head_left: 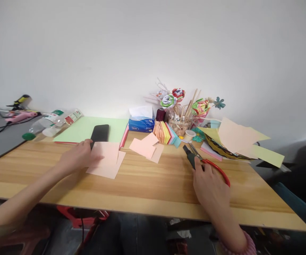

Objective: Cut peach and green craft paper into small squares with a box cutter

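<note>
My left hand (78,154) is at the left edge of a light pink paper sheet (107,152), its fingers closed on it; the thumb is blurred. A second pink sheet (121,158) shows under the first. Just behind lies a black phone (100,133). On the right, my right hand (211,182) has its fingers closed round a dark green, stick-like object with a black end (188,154), whose kind I cannot make out. Red-handled scissors (219,170) lie against that hand, blades pointing away. Between the hands lie small pink paper pieces (145,147).
At the back stand a blue tissue pack (141,124), folded coloured papers (166,132) and a basket of paper flowers (181,125). Green sheets (70,129) and plastic bottles (45,122) are left; a paper pile (238,140) is right. Further left is a pink glue gun (22,116).
</note>
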Available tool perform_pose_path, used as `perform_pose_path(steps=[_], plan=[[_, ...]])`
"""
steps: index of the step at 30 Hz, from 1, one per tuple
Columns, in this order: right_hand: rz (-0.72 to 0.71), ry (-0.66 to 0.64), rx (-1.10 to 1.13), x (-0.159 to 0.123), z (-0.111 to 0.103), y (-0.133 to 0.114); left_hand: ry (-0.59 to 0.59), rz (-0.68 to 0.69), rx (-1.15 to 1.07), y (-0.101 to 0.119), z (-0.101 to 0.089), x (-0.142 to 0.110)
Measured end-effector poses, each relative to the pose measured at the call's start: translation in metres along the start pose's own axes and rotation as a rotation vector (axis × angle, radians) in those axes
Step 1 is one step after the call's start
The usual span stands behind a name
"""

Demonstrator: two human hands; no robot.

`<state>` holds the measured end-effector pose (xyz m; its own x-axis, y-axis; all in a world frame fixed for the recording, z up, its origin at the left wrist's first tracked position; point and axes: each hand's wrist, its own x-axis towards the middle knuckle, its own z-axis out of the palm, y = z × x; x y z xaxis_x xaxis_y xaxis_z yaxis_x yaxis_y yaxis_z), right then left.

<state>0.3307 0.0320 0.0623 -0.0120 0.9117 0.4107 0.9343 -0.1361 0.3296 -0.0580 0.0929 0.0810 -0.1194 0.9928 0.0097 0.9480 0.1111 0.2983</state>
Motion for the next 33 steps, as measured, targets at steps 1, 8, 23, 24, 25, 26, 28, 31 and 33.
perform_pose_path(steps=[1, 8, 23, 24, 25, 26, 28, 31, 33], plan=[[-0.005, -0.002, -0.002, 0.006, 0.002, -0.003, -0.005, -0.026, -0.018, -0.004, 0.004, 0.002], [-0.152, 0.141, 0.088, 0.021, 0.003, -0.014, 0.059, -0.009, -0.287, -0.01, -0.001, 0.001], [-0.801, 0.508, 0.632, -0.011, -0.058, -0.056, -0.294, 0.22, -1.04, 0.073, 0.019, -0.065], [-0.831, 0.477, 0.642, -0.014, -0.057, -0.053, -0.163, 0.279, -0.957, 0.074, 0.025, -0.07], [-0.85, 0.437, 0.647, -0.018, -0.056, -0.051, -0.034, 0.366, -0.858, 0.074, 0.03, -0.075], [-0.859, 0.392, 0.652, -0.022, -0.053, -0.05, 0.054, 0.494, -0.758, 0.073, 0.035, -0.081], [-0.849, 0.286, 0.675, -0.03, -0.048, -0.049, 0.016, 0.775, -0.589, 0.07, 0.04, -0.092], [-0.791, 0.122, 0.776, -0.04, -0.041, -0.048, -0.194, 0.955, -0.435, 0.066, 0.039, -0.105], [-0.734, 0.019, 0.884, -0.042, -0.039, -0.046, -0.271, 0.932, -0.376, 0.065, 0.037, -0.108]])
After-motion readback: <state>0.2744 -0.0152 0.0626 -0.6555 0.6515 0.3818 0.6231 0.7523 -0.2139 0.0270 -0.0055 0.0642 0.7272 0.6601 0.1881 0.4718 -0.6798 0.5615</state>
